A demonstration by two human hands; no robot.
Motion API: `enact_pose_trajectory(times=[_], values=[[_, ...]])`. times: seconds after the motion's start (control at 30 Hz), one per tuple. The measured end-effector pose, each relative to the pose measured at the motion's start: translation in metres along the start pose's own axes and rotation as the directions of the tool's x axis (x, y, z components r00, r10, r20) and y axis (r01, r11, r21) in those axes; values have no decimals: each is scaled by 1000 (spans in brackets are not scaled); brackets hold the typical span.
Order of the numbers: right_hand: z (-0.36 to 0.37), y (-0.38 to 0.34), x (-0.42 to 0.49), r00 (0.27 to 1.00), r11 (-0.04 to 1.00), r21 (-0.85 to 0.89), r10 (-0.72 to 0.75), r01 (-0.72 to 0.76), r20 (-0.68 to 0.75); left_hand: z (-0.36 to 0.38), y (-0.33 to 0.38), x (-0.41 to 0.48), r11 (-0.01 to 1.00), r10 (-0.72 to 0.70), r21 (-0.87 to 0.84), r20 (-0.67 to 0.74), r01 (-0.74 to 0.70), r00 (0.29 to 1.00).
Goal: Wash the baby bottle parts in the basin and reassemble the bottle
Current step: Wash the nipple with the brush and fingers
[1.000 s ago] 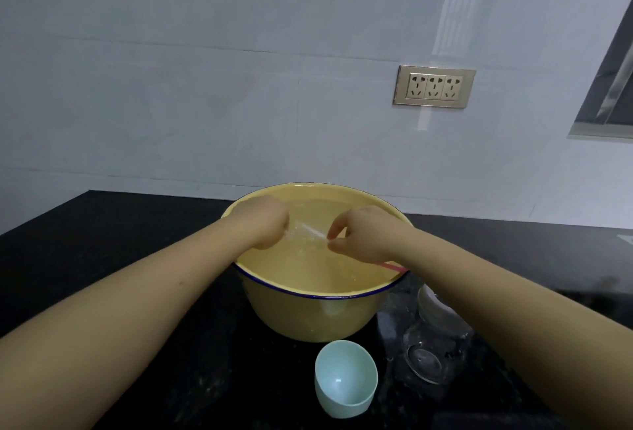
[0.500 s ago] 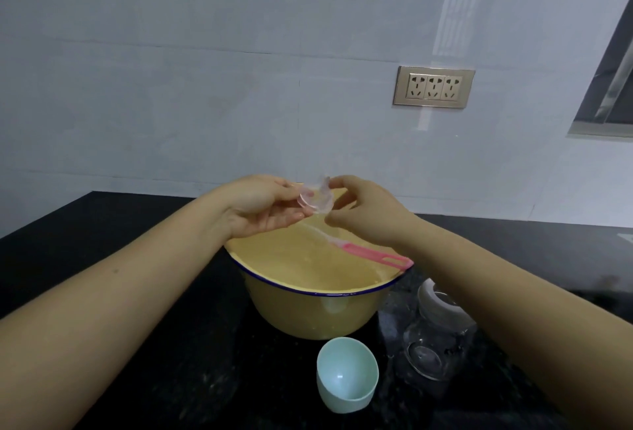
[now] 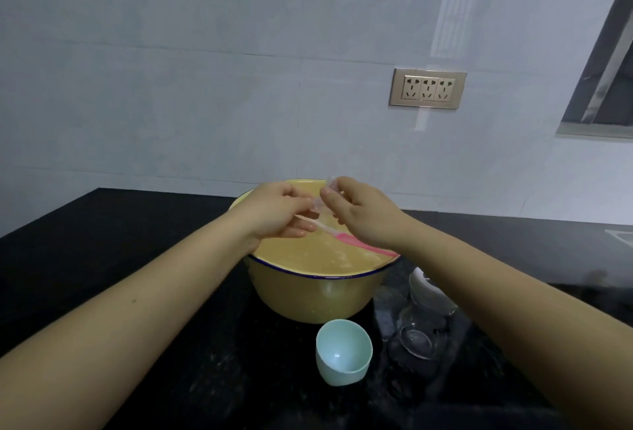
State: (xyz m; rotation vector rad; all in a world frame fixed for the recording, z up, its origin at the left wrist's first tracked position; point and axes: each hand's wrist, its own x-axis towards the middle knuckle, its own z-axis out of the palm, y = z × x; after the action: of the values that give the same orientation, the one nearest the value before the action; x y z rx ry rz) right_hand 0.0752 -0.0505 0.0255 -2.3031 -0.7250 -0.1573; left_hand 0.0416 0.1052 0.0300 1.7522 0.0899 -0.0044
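A yellow basin (image 3: 318,296) with a blue rim stands on the black counter, full of water. Above its far side my left hand (image 3: 277,213) and my right hand (image 3: 363,213) meet, both pinching a small clear silicone nipple (image 3: 323,198), mostly hidden by fingers. A pink-handled brush (image 3: 346,239) leans across the basin under my right hand; which hand touches it I cannot tell. The clear glass bottle (image 3: 423,323) lies on its side at the basin's right. A pale green cap (image 3: 343,351) lies open-side up in front of the basin.
The black counter (image 3: 137,292) runs to a white tiled wall with a gold socket plate (image 3: 427,88). A window frame (image 3: 603,87) is at the far right. A sink edge (image 3: 621,236) shows at the right border.
Both hands rose out of the water holding the clear nipple and now work it above the basin's far rim. The brush handle became visible across the basin.
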Motion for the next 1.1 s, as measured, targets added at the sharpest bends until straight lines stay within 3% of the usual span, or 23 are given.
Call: enact_pose_trajectory(times=[0.13, 0.33, 0.63, 0.87, 1.1], values=[[3, 1, -7, 1000, 972, -237, 2, -4, -11, 1, -6, -9, 947, 151, 296, -55, -128, 987], [3, 5, -16, 993, 928, -372, -38, -7, -112, 7, -15, -25, 727, 423, 621, -70, -293, 903], [2, 14, -25, 986, 918, -394, -32, -36, -164, 20, -40, -51, 572, 688, 603, 14, -555, 725], [-11, 12, -35, 996, 973, -217, 65, -78, -64, 31, -58, -77, 499, 799, 507, 46, -703, 600], [-29, 23, -57, 951, 983, 178, 96, -44, -295, 39, -82, -89, 583, 728, 426, 105, -692, 678]])
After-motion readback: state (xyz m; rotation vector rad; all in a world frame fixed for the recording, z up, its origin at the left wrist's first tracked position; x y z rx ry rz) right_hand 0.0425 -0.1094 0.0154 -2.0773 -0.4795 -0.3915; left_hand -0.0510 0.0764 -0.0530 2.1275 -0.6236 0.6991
